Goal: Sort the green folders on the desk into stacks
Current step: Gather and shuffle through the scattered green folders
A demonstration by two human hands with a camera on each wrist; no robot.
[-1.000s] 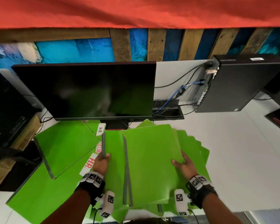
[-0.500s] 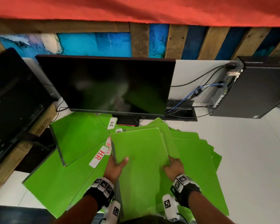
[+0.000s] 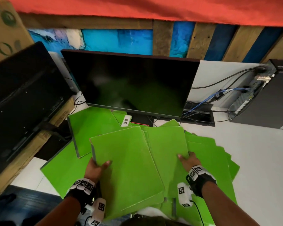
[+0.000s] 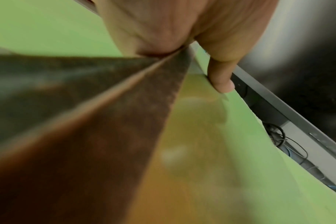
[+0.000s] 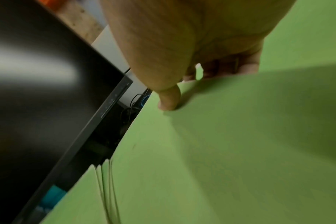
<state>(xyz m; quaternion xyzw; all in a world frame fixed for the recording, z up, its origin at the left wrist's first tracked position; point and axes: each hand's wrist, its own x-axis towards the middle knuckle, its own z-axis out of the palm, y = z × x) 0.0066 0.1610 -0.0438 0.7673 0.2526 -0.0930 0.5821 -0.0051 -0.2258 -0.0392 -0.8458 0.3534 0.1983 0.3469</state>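
Several green folders lie spread over the white desk [image 3: 255, 157]. My left hand [image 3: 97, 167] grips the left edge of the top green folder [image 3: 126, 167], thumb on its cover, fingers hidden beneath; the left wrist view shows that thumb [image 4: 222, 78] on the cover [image 4: 249, 136]. My right hand [image 3: 187, 160] holds the right edge of a small bundle of folders [image 3: 167, 144] lying under it, thumb on top. In the right wrist view the thumb [image 5: 168, 98] presses the green cover [image 5: 220, 151] and the fingers curl under. More folders [image 3: 209, 154] fan out to the right.
A dark monitor [image 3: 131, 84] stands just behind the folders, with a second black screen [image 3: 23, 98] at the left. A folder [image 3: 91, 128] and an "H.R" label [image 3: 125, 122] lie at the left. A black computer case [image 3: 268, 101] with cables stands at the right.
The top folder has shifted left and tilted, held by my left hand. My right hand has moved right along the bundle's edge. The view has swung left and down.
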